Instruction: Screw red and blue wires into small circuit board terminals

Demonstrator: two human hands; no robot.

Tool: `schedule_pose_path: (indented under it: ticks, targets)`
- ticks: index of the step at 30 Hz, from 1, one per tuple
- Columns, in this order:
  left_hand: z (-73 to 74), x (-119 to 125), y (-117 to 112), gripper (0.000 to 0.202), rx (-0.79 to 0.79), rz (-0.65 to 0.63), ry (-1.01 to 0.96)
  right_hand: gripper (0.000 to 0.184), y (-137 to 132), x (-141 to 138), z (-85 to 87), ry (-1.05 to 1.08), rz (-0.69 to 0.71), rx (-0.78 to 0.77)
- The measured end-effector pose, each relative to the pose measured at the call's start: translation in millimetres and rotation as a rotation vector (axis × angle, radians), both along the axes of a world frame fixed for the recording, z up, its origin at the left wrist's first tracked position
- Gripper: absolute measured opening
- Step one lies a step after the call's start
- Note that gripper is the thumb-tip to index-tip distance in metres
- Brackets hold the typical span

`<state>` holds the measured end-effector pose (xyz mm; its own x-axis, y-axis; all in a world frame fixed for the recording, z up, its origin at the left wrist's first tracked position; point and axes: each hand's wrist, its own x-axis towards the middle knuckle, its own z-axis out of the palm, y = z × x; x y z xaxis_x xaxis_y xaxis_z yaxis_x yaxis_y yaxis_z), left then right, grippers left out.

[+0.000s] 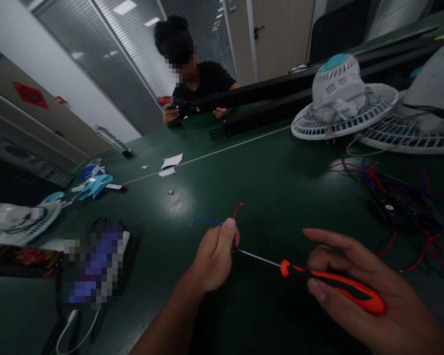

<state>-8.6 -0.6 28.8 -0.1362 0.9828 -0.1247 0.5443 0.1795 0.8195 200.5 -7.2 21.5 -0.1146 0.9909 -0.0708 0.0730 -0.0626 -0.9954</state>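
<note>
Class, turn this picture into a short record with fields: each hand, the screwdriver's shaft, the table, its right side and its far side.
Left hand: closed; a thin blue wire and a thin red wire stick out; what else it holds is hidden
Right hand: holds an orange-and-black screwdriver by its handle
Shaft: slim, metal, reaching the left hand; tip unclear
Table: dark green
Right side: white plastic fan part with round grille; tangled red and blue wires
Far side: person in black top, holding red-and-black tool
</note>
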Motion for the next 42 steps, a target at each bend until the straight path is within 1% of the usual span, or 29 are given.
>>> schedule_pose_path:
  ticks: [4,9,11,14,16,19,21,26,30,35,38,42]
  targets:
    - [0.2,0,0,0.049,-0.011,0.01,0.002,0.034,0,0,0.8,-0.029,-0.023,0.012]
    - [-1.1,0,0,0.05,0.007,0.014,-0.012,0.028,4,7,-3.8,-0.11,-0.055,0.099]
    - [-1.0,0,0,0.05,0.013,0.015,-0.011,0.027,7,12,-8.9,-0.165,-0.009,0.14]
    - [-0.3,2,-1,0.05,0.01,0.015,-0.005,0.029,11,18,-16.4,-0.238,0.097,0.184]
    - [-0.3,2,-1,0.05,0.008,0.007,0.002,0.03,12,20,-18.5,-0.228,0.125,0.183]
    - [-1.2,2,-2,0.05,0.015,0.01,0.017,0.031,11,20,-16.6,-0.097,0.152,0.148]
    - [-1.5,1,-1,0.05,0.019,0.017,0.023,0.035,11,19,-14.3,-0.04,0.16,0.12]
    - [-0.4,2,0,0.053,0.019,0.025,0.032,0.045,12,14,-11.4,-0.141,0.109,0.02]
    - [-0.5,1,0,0.052,0.015,0.016,0.035,0.048,11,7,-9.3,-0.181,0.016,0.084]
    - [1.1,2,-1,0.05,0.013,0.014,0.027,0.05,10,3,-7.4,-0.224,-0.006,0.13]
    - [1.1,2,-1,0.05,0.011,0.005,0.015,0.048,11,7,-7.5,-0.238,0.014,0.136]
    - [-1.3,1,-1,0.049,0.007,0.004,0.002,0.04,13,13,-7.7,-0.247,0.138,0.134]
